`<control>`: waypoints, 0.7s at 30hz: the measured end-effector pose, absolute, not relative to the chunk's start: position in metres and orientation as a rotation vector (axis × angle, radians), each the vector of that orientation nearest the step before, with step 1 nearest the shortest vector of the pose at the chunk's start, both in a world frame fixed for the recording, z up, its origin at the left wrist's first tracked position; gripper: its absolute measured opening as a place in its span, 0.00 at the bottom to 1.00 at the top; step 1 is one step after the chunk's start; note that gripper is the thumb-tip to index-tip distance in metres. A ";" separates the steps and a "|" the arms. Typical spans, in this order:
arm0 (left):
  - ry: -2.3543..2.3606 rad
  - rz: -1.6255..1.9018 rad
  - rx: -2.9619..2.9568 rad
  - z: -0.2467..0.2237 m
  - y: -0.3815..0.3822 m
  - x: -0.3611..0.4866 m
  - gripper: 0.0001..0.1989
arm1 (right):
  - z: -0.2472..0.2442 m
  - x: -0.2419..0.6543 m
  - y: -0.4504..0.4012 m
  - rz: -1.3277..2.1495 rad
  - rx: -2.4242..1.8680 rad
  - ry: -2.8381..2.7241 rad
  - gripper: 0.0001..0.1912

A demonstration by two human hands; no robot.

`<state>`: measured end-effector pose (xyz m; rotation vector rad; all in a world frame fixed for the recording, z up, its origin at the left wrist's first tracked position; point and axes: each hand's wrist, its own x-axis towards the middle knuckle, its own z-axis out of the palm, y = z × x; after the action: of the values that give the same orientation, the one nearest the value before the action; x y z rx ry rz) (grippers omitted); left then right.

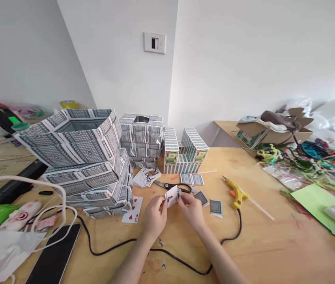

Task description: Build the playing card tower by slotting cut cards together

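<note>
Playing cards (172,196) with red hearts are held up between my two hands near the middle of the table. My left hand (156,215) pinches their left edge, and my right hand (191,209) grips the right side. Just beyond my fingers lie black-handled scissors (174,186). To the left a three of hearts (133,210) lies face up, and a fan of cards (147,176) is behind it. Face-down cards (216,207) rest right of my right hand. A yellow glue gun (236,192) lies farther right.
Large structures of folded cards (81,157) stand at the left, with another (141,138) behind. Several stacked card boxes (185,152) are at the back. A black cable (182,260) crosses near my forearms. A phone (55,256) lies front left; craft scraps (312,157) cover the right.
</note>
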<state>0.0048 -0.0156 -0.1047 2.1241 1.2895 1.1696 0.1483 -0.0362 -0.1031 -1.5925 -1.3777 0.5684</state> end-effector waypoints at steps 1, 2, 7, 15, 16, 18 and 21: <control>1.289 1.166 2.128 -0.105 -0.016 0.005 0.06 | -0.103 0.149 -0.036 0.545 -1.604 -1.392 0.12; 1.286 1.165 2.133 -0.105 -0.017 0.006 0.06 | -0.103 0.150 -0.037 0.517 -1.612 -1.411 0.12; 1.216 1.134 2.177 -0.103 -0.023 0.010 0.06 | -0.108 0.147 -0.040 0.227 -1.758 -1.515 0.13; 1.248 1.136 2.187 -0.107 -0.024 0.011 0.07 | -0.111 0.144 -0.039 0.247 -1.789 -1.431 0.12; 1.269 1.150 2.168 -0.108 -0.023 0.010 0.07 | -0.110 0.146 -0.038 0.323 -1.748 -1.410 0.11; 1.293 1.166 2.141 -0.108 -0.021 0.008 0.06 | -0.107 0.149 -0.037 0.426 -1.699 -1.397 0.11; 1.300 1.161 2.129 -0.108 -0.020 0.007 0.06 | -0.105 0.151 -0.036 0.427 -1.717 -1.449 0.10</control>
<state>0.0068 -0.0203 -0.1078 2.1294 1.3001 1.1613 0.1511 -0.0361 -0.1051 -1.7171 -1.4494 0.4267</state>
